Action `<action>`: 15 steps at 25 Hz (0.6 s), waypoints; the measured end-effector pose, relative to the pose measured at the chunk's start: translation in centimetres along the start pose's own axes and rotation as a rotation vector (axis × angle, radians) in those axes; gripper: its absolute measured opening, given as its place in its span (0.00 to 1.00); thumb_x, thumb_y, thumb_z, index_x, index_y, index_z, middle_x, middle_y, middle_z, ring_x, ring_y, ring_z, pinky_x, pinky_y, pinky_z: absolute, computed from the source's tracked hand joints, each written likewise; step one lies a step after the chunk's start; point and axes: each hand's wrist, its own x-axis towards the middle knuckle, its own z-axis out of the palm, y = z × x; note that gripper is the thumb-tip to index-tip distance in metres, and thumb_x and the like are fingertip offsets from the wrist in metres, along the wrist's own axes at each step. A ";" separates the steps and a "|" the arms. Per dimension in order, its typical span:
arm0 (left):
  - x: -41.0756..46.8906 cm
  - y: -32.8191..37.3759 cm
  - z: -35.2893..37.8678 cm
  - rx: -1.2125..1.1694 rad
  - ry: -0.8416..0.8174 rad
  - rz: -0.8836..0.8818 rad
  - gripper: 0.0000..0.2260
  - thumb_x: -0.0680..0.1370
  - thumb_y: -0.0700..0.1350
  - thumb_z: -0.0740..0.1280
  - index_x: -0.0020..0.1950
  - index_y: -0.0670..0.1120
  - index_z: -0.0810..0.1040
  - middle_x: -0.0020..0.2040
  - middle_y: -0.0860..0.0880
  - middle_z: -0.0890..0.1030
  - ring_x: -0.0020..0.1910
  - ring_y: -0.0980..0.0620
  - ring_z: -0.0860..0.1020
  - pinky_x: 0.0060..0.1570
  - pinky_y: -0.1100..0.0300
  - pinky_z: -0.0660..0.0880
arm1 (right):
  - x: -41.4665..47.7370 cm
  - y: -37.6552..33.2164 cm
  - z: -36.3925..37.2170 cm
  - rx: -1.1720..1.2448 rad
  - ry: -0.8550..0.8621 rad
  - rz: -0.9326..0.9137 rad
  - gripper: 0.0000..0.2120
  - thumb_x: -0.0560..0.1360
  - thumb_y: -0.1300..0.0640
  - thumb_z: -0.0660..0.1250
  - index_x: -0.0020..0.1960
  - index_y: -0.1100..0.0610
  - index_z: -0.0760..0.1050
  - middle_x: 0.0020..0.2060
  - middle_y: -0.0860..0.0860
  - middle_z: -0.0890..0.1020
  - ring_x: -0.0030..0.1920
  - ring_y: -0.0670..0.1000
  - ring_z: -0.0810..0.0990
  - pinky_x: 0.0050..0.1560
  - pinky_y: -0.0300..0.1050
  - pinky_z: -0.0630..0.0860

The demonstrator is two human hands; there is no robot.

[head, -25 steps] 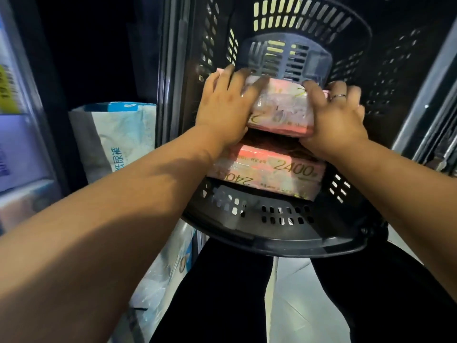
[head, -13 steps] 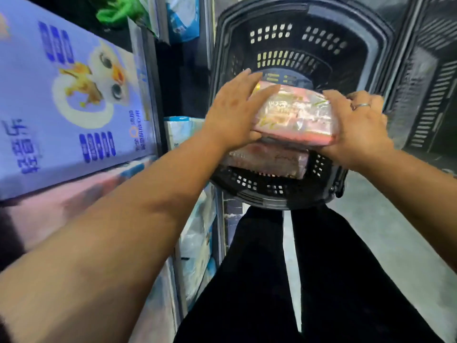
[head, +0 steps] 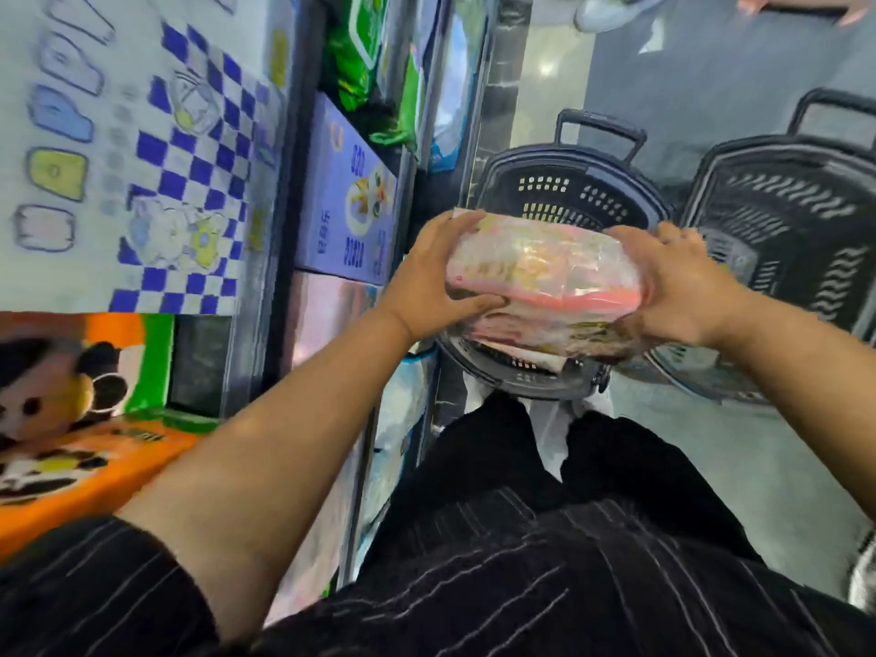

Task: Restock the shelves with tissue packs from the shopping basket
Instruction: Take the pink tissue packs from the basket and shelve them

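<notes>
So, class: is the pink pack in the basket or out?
Out: left hand and right hand hold the pack above the basket, covering its rim.

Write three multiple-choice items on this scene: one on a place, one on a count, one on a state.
1. The pink pack is: A on a shelf; B over the basket; C on the floor.
2. Black baskets in view: A one; B two; C four.
3. The hands: A both grip the pack; B only one holds it; C both hang empty.

Answers: 1 B, the pack is held above the basket's rim. 2 B, a second basket stands to the right. 3 A, left hand and right hand clasp its ends.
</notes>
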 end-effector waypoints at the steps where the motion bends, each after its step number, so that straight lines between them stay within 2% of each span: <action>1: -0.9 1.1 -0.4 -0.008 0.022 -0.001 0.41 0.66 0.61 0.76 0.73 0.49 0.63 0.70 0.42 0.66 0.71 0.47 0.66 0.70 0.49 0.66 | -0.6 -0.1 -1.0 -0.018 -0.019 -0.037 0.54 0.47 0.35 0.64 0.73 0.45 0.59 0.52 0.58 0.71 0.54 0.60 0.68 0.57 0.51 0.64; 3: -2.8 3.4 -1.1 -0.039 0.068 0.004 0.41 0.65 0.60 0.76 0.72 0.51 0.64 0.69 0.46 0.67 0.70 0.51 0.67 0.68 0.52 0.69 | -2.0 -0.6 -3.4 -0.038 -0.046 -0.120 0.55 0.47 0.35 0.65 0.73 0.46 0.60 0.52 0.57 0.72 0.55 0.59 0.69 0.58 0.50 0.64; 6: -5.8 7.3 -1.4 -0.078 0.208 -0.040 0.35 0.63 0.60 0.76 0.66 0.55 0.69 0.61 0.51 0.71 0.61 0.58 0.70 0.63 0.68 0.65 | -3.5 -1.8 -7.2 -0.069 -0.073 -0.285 0.54 0.48 0.36 0.67 0.73 0.49 0.63 0.56 0.57 0.76 0.58 0.58 0.71 0.60 0.48 0.63; 8: -7.8 9.8 -1.2 -0.171 0.313 -0.140 0.32 0.59 0.59 0.76 0.61 0.59 0.72 0.59 0.52 0.72 0.57 0.62 0.72 0.59 0.71 0.66 | -4.5 -2.6 -9.4 -0.060 -0.086 -0.398 0.50 0.51 0.41 0.75 0.72 0.51 0.67 0.54 0.54 0.77 0.57 0.55 0.72 0.61 0.49 0.65; 10: -9.9 11.7 -1.3 -0.273 0.444 -0.218 0.30 0.57 0.58 0.77 0.58 0.61 0.73 0.58 0.53 0.74 0.56 0.66 0.73 0.56 0.72 0.69 | -5.4 -3.6 -11.1 -0.014 -0.098 -0.490 0.46 0.55 0.50 0.82 0.70 0.52 0.69 0.55 0.50 0.76 0.57 0.51 0.72 0.60 0.46 0.65; 12: -12.0 13.6 -1.7 -0.384 0.569 -0.278 0.31 0.56 0.54 0.79 0.57 0.57 0.77 0.58 0.53 0.75 0.56 0.61 0.76 0.55 0.67 0.73 | -6.2 -4.6 -12.1 0.019 -0.078 -0.554 0.44 0.58 0.53 0.83 0.71 0.53 0.69 0.58 0.48 0.73 0.59 0.46 0.67 0.60 0.39 0.61; 14: -14.3 15.2 -2.3 -0.493 0.660 -0.310 0.31 0.56 0.45 0.81 0.58 0.49 0.79 0.55 0.51 0.78 0.52 0.58 0.79 0.49 0.65 0.77 | -6.7 -5.9 -12.2 0.040 -0.023 -0.621 0.43 0.61 0.50 0.82 0.71 0.52 0.68 0.62 0.49 0.71 0.62 0.47 0.65 0.63 0.37 0.57; 15: -15.7 15.8 -2.6 -0.546 0.690 -0.323 0.31 0.55 0.43 0.81 0.57 0.48 0.79 0.53 0.51 0.79 0.49 0.59 0.80 0.45 0.65 0.77 | -7.1 -6.6 -12.0 0.057 0.008 -0.655 0.43 0.61 0.44 0.80 0.71 0.51 0.68 0.64 0.52 0.70 0.66 0.50 0.65 0.67 0.40 0.57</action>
